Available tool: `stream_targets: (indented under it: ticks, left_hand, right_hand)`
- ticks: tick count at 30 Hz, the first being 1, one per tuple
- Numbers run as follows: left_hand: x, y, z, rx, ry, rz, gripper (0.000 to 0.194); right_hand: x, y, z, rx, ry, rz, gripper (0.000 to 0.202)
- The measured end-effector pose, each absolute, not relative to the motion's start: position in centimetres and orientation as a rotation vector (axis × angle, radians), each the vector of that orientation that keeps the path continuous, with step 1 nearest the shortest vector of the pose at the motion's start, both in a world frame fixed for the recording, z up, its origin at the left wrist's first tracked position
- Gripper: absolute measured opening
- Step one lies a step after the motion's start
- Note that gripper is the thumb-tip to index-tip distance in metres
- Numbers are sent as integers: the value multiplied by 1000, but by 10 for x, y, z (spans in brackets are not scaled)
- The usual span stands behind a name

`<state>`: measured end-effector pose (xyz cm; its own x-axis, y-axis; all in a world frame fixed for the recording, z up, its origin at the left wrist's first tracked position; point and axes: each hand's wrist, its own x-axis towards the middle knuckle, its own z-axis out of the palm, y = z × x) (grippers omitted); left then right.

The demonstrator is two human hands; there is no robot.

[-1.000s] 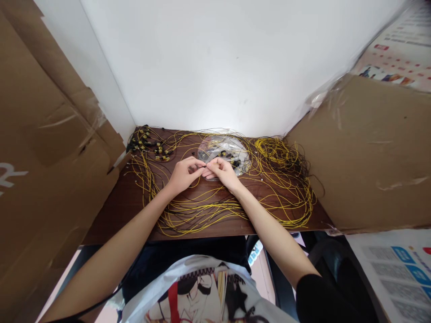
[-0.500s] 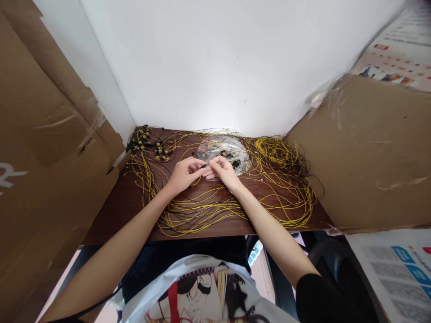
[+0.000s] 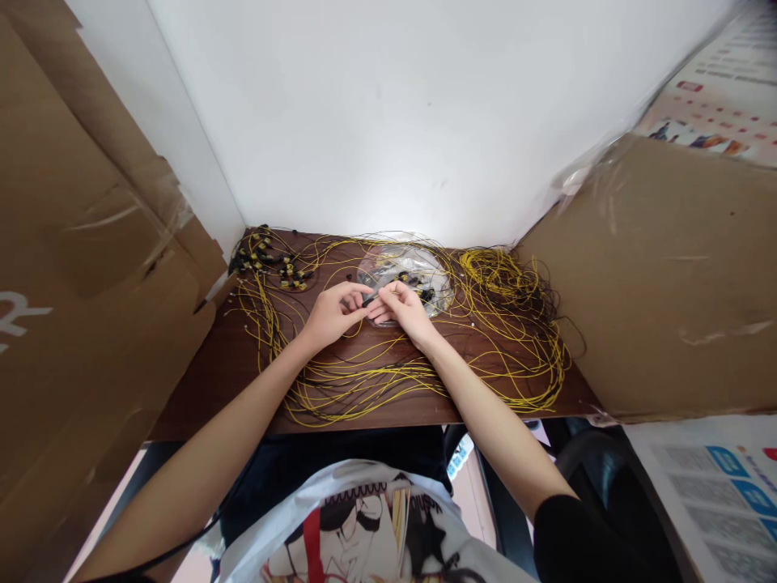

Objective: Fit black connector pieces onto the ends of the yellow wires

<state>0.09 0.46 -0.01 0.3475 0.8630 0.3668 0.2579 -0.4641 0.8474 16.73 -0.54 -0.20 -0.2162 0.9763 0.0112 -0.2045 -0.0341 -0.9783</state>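
Observation:
Over the middle of the brown table, my left hand [image 3: 335, 314] and my right hand [image 3: 405, 313] meet fingertip to fingertip. A small dark piece [image 3: 369, 300], perhaps a connector, is pinched between the left thumb and fingers. My right thumb and index finger are pressed together at its other end; whatever they grip is too small to name. Right behind the hands lies a clear plastic bag [image 3: 434, 263] with small black and yellow parts. Thin yellow and black wires [image 3: 376, 380] run in loops below and around both hands.
Black connectors with yellow tags [image 3: 261, 255] are heaped at the table's back left. A thick coil of yellow wire [image 3: 501, 275] lies at the back right. Cardboard walls [image 3: 661, 283] flank the table [image 3: 200, 380], and a white wall [image 3: 388, 121] stands behind it.
My hands stay in almost the same place. The left fingers have shifted slightly around the dark piece; the wires and bag look unchanged.

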Motion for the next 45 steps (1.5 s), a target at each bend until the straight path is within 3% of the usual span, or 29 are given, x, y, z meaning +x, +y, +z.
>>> stream_targets:
  ticks: [26,34,45]
  left_hand:
    - [0,5,0,1853,967,1183,34]
    - [1,5,1,1888,1020,1191,19]
    - [1,6,0,1936,1021,1204,19]
  right_hand:
    - [168,-5,-3,-957,-1186,1435,44]
    - [168,-5,-4,-962,-1176,1426,44]
    - [167,-8,-1,-981,-1226,1409,41]
